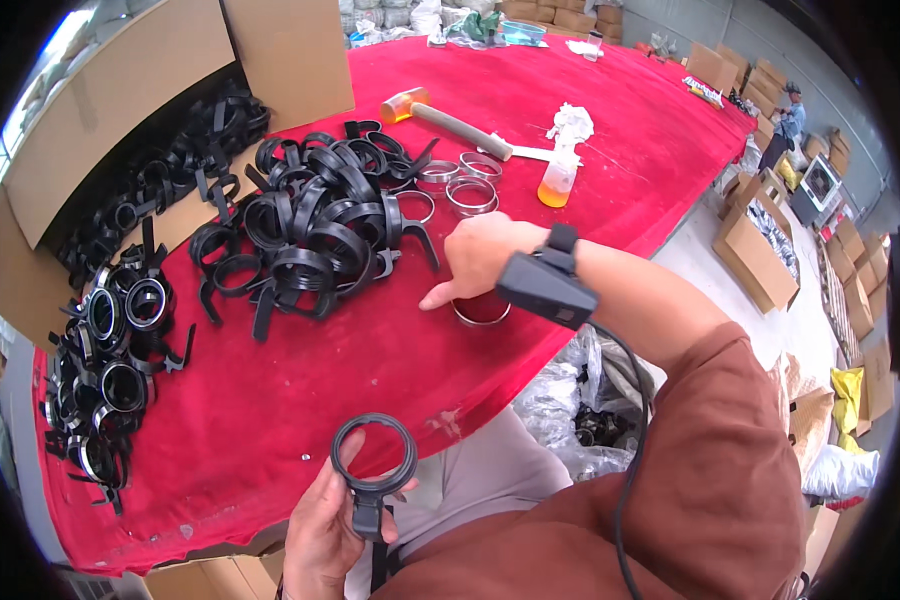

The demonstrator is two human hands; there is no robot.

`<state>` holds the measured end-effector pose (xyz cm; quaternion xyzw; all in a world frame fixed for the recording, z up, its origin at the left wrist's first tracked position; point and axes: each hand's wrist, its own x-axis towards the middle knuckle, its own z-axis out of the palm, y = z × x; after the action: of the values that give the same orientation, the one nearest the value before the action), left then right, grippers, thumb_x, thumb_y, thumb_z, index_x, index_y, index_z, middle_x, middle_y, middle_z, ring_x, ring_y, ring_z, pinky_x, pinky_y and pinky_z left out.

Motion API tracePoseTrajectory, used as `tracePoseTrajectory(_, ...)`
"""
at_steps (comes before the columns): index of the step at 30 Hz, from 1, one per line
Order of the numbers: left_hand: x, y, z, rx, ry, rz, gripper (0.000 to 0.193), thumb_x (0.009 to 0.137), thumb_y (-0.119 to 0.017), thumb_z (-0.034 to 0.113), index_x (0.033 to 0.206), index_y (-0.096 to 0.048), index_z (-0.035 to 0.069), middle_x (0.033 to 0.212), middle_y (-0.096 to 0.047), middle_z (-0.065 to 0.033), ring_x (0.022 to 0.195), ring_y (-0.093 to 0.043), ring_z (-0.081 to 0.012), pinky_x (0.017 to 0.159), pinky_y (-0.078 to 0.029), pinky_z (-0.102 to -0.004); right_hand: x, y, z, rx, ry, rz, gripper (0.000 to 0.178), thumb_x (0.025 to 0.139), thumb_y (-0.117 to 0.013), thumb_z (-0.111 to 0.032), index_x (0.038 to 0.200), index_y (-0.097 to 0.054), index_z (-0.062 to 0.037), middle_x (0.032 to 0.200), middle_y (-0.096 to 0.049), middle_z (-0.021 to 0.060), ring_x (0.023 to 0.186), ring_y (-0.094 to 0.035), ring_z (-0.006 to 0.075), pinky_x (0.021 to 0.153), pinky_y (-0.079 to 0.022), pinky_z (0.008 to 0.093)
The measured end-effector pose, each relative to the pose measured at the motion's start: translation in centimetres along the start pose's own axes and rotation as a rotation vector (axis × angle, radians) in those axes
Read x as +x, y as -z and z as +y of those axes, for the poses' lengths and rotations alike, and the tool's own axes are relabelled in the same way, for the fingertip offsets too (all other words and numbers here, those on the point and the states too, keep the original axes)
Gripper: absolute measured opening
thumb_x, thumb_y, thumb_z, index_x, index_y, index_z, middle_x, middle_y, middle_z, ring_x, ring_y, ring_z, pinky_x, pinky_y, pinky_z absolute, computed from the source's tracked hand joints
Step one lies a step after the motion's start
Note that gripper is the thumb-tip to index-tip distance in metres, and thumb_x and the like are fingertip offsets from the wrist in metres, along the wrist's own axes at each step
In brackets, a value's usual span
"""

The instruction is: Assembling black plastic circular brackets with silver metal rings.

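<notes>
My left hand [325, 525], low in the middle, closes around the stem of a black ring clamp [375, 478], whose round opening faces up. Stretched over the red table, my right hand [485, 250] bends down at the wrist. Its thumb points out to the left, apart from the palm; the other fingers are mostly hidden beneath it. A metal ring [482, 322] shows partly under this hand and wrist. Just beyond lie several more loose metal rings [472, 208]. To the left of the right hand is a heap of black ring clamps [315, 215].
Black clamps with metal rings fitted [120, 385] line the table's left edge. A cardboard box [120, 95] holds more black parts. Farther back lie a mallet [460, 128] and a bottle of amber liquid [558, 182]. A person [788, 125] stands among boxes at the far right.
</notes>
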<state>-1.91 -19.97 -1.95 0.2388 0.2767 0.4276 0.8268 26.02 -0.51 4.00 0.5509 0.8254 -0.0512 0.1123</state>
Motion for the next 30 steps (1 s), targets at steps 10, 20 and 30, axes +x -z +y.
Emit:
tracePoseTrajectory(10, 1.4, -1.0, 0.0, -0.057, -0.050, 0.027, 0.051, 0.101, -0.028, 0.030, 0.146, -0.020, 0.008, 0.116, -0.052, -0.0396, 0.090, -0.065, -0.0413, 0.059, -0.056, -0.0353, -4.4, -4.0, 1.8, 0.258, 0.243, 0.183, 0.073, 0.064, -0.077, -0.029, 0.121, -0.051, 0.0076, 0.111, -0.049, 0.0223, 0.105, -0.048, 0.0361, 0.091, -0.043, 0.0391)
tracePoseTrajectory(20, 2.1, -0.1, 0.2, 0.049, -0.140, -0.089, 0.052, 0.101, -0.028, 0.031, 0.147, -0.017, 0.007, 0.124, -0.051, -0.0321, 0.091, -0.064, -0.0388, 0.061, -0.055, -0.0356, -7.1, -4.4, -0.5, -0.071, 0.589, 0.786, 0.044, 0.073, -0.059, -0.009, 0.116, -0.053, 0.0007, 0.111, -0.049, 0.0132, 0.102, -0.050, 0.0282, 0.084, -0.043, 0.0388)
tracePoseTrajectory(30, 3.7, -2.0, 0.6, 0.207, -0.087, 0.006, 0.052, 0.103, -0.027, 0.030, 0.149, -0.010, 0.012, 0.141, -0.038, -0.0134, 0.119, -0.052, -0.0321, 0.072, -0.058, -0.0394, -8.2, -1.3, -4.8, 0.726, 0.618, 0.473, 0.075, 0.061, -0.081, -0.015, 0.127, -0.048, -0.0013, 0.116, -0.047, 0.0225, 0.107, -0.049, 0.0365, 0.090, -0.044, 0.0408)
